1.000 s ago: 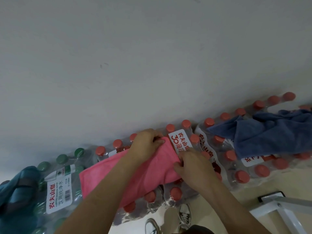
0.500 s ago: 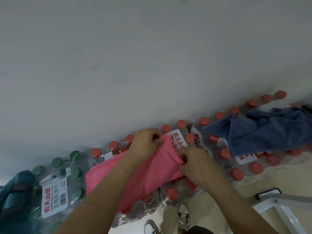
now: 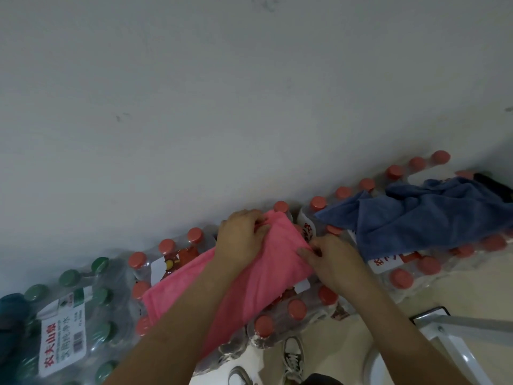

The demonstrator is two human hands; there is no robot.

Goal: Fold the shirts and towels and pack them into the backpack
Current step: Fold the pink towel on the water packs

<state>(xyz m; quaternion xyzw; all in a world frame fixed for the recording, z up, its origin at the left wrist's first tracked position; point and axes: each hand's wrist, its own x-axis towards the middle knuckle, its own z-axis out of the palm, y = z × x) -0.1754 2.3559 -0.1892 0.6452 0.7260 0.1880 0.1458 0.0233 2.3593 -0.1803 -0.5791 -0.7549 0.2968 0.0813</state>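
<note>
Pink towel (image 3: pixel 266 279), a long band, lies across the middle of the red-capped bottle packs (image 3: pixel 297 308). Left hand (image 3: pixel 240 237): fingers curled, pinching the towel's end at the packs' wall-side edge. Right hand (image 3: pixel 333 259): fingers curled, pinching the same end nearer the packs' front. Blue towel (image 3: pixel 422 218), crumpled, lies on the packs' right stretch. Green-capped pack (image 3: pixel 63 340) stands just left of the packs.

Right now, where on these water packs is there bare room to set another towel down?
The top of the green-capped pack is bare, between the teal bundle and the pink towel. A strip of red caps lies free in front of the blue towel. The middle is crowded: the left hand and right hand pinch the pink towel there.
</note>
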